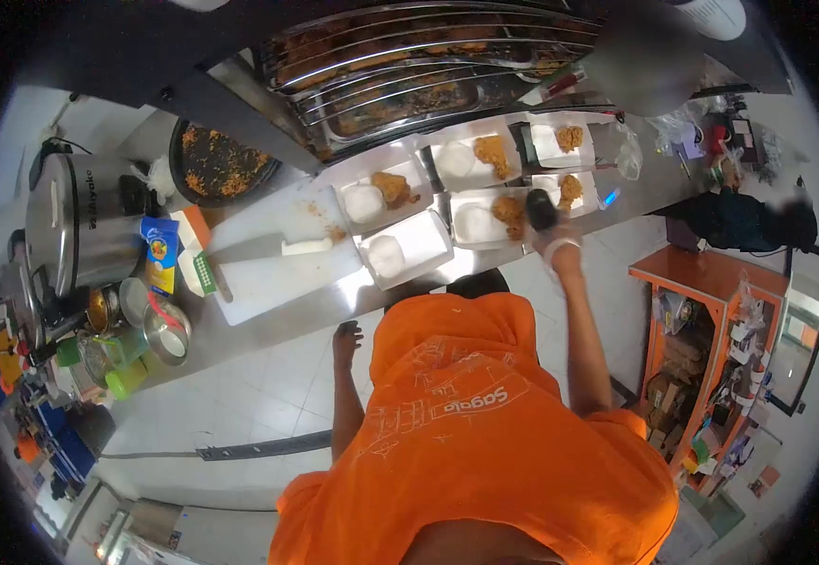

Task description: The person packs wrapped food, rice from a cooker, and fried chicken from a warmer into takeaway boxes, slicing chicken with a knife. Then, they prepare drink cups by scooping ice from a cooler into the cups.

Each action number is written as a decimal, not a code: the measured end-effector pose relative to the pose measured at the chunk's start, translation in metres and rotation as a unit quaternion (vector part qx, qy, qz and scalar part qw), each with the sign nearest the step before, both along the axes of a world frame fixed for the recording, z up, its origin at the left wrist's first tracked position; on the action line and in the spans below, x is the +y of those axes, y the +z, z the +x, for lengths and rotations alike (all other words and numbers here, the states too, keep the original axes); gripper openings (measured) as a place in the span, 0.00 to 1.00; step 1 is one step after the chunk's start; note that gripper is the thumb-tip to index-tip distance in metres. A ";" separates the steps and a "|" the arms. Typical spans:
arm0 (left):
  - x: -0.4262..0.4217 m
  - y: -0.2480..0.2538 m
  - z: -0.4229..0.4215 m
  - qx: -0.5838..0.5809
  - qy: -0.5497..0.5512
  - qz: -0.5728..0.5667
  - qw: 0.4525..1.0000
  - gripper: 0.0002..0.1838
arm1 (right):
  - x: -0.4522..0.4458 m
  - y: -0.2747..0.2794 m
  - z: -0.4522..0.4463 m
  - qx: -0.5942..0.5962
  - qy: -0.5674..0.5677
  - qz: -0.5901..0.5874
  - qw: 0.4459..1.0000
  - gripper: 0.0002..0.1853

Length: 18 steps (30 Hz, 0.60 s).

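My left hand hangs beside my body below the counter edge, fingers loosely apart and empty. My right hand, in what looks like a clear plastic glove, reaches over the counter's right part. It grips a dark rounded object whose kind I cannot make out. Under and beside it are open white boxes: a front box and a right box, each with fried chicken. Several boxes contain a white rounded mound, apparently rice. The front left box shows a mound and no chicken.
A white cutting board bears a knife. Left of it are a black pan with crumbs, a large steel cooker and a metal bowl. A wire rack rises behind the boxes. Another person's dark sleeve shows at right.
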State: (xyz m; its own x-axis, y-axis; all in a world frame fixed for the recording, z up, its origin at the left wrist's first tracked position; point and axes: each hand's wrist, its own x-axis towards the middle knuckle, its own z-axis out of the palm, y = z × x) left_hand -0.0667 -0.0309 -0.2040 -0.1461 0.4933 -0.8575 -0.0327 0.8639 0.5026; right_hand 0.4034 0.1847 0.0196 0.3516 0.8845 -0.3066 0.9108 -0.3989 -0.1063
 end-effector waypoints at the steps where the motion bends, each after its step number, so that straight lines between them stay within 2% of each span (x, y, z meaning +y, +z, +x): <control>1: -0.001 -0.013 -0.003 -0.006 -0.021 0.018 1.000 0.15 | 0.007 -0.056 0.007 -0.036 0.030 -0.043 0.998 0.28; 2: -0.008 -0.018 -0.002 -0.012 -0.043 0.033 0.998 0.15 | 0.012 -0.096 0.014 -0.072 0.060 -0.089 0.992 0.28; 3: 0.000 -0.014 0.001 -0.016 -0.045 -0.004 0.999 0.16 | 0.019 -0.103 0.025 -0.056 0.091 -0.122 0.987 0.27; 5: 0.010 -0.023 0.002 -0.007 -0.058 0.020 0.998 0.15 | 0.045 -0.106 0.042 -0.026 0.156 -0.173 0.972 0.26; 6: -0.001 -0.027 -0.001 -0.002 -0.067 0.021 0.998 0.15 | 0.033 -0.092 0.040 -0.025 0.145 -0.187 0.971 0.25; 8: 0.006 -0.039 0.005 -0.005 0.007 0.031 0.999 0.15 | 0.056 -0.019 0.012 -0.033 0.135 -0.185 0.973 0.23; 9: -0.002 -0.023 0.007 -0.008 0.034 0.038 0.999 0.15 | 0.053 0.010 -0.018 -0.042 0.064 -0.156 0.985 0.21; 11: -0.017 -0.008 0.015 -0.022 0.082 0.050 0.995 0.14 | 0.037 -0.074 -0.019 -0.046 0.117 -0.165 0.978 0.20; 12: -0.030 -0.006 0.016 -0.019 0.054 0.006 0.998 0.14 | 0.033 -0.103 -0.018 -0.050 0.137 -0.166 0.975 0.20; 14: -0.035 -0.022 0.022 -0.013 0.013 -0.061 0.998 0.13 | 0.074 -0.099 -0.014 -0.090 0.220 -0.215 0.947 0.18; 15: -0.058 -0.031 0.020 -0.017 -0.006 0.030 0.999 0.13 | 0.063 -0.107 0.012 -0.046 0.253 -0.243 0.935 0.18; 16: -0.075 -0.022 0.015 -0.012 0.005 0.006 1.000 0.13 | 0.057 -0.115 0.039 -0.003 0.281 -0.263 0.923 0.18; 17: -0.068 -0.022 0.018 -0.010 0.023 0.000 1.000 0.13 | 0.078 -0.117 0.052 0.030 0.313 -0.267 0.911 0.18; 18: -0.070 -0.020 0.025 -0.009 0.044 -0.015 0.999 0.13 | 0.063 -0.105 0.043 -0.006 0.330 -0.192 0.924 0.19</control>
